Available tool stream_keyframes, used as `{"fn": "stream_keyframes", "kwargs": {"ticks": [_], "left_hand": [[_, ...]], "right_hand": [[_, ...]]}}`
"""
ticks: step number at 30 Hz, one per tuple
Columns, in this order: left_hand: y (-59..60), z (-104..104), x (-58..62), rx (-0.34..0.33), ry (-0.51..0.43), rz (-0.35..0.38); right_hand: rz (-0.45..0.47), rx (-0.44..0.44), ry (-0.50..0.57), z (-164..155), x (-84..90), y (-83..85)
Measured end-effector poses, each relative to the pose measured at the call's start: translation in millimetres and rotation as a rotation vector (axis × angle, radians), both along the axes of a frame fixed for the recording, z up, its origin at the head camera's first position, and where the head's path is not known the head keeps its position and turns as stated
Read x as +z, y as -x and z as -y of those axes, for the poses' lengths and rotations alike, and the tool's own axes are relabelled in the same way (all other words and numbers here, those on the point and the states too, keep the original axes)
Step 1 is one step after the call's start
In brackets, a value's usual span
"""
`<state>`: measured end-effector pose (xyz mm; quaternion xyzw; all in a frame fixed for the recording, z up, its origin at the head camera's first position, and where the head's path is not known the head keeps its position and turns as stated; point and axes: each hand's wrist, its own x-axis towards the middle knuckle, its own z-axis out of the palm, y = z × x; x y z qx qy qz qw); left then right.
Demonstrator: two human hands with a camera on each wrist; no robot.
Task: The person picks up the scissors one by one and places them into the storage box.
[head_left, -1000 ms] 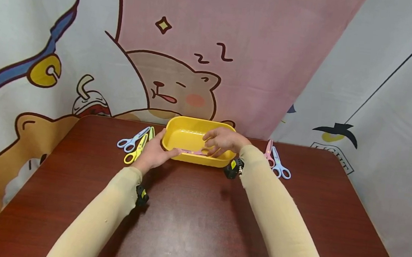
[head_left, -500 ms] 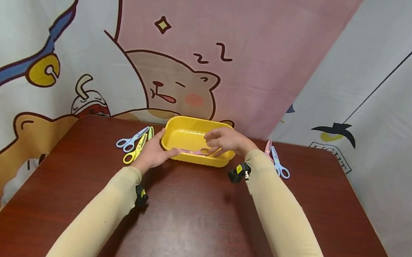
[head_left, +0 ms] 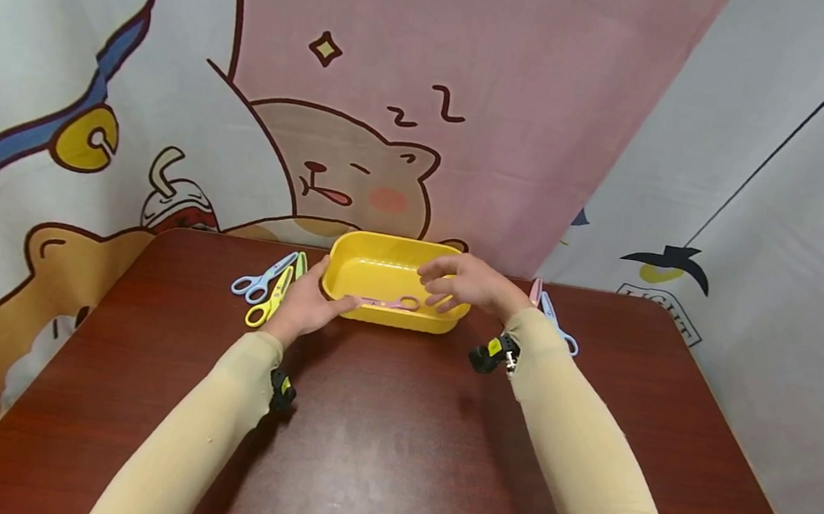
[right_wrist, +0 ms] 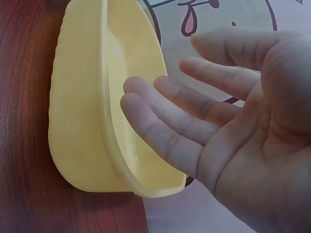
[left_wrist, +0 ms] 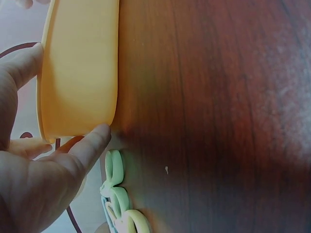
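A yellow plastic basin [head_left: 398, 318] stands at the back of the table. My left hand [head_left: 305, 304] holds its left end, with the thumb along the front wall and the fingers round the end. In the left wrist view the fingertips touch the basin's wall [left_wrist: 82, 68] and lower corner. A pair of pink scissors [head_left: 392, 303] lies inside, near the front wall. Above the basin's right end, my right hand [head_left: 473, 284] hovers with fingers spread and slightly bent, holding nothing. The right wrist view shows its fingers [right_wrist: 165, 136] over the basin's rim.
Blue scissors [head_left: 258, 283], yellow scissors [head_left: 272, 301] and green scissors [left_wrist: 114, 167] lie left of the basin. Pink scissors [head_left: 535, 291] and blue scissors [head_left: 559, 327] lie to the right, partly behind my right arm. A printed curtain [head_left: 515, 134] hangs behind the table [head_left: 378, 438].
My right hand has moved right and slightly back from the pink scissors in the basin, uncovering their handle. The left hand and the basin have stayed in place.
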<state>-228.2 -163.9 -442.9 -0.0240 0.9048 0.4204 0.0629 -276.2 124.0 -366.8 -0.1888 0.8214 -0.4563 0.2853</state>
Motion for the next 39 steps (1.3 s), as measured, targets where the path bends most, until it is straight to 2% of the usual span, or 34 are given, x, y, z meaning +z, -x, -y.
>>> {"fn": "stream_keyframes", "kwargs": {"ticks": [12, 22, 31, 39], "left_hand": [[-0.8, 0, 0.9, 0.0, -0.006, 0.017], [0.2, 1, 0.1, 0.001, -0.007, 0.015], [0.1, 1, 0.2, -0.008, 0.0, 0.013], [-0.7, 0, 0.5, -0.011, 0.005, 0.013]], "right_hand": [[-0.037, -0.034, 0.029, -21, 1.2, -8.7], [-0.051, -0.059, 0.102, -37, -1.7, -13.7], [-0.113, -0.179, 0.117, -49, -3.4, -21.2], [-0.153, -0.245, 0.135, -63, -12.2, -24.6]]}}
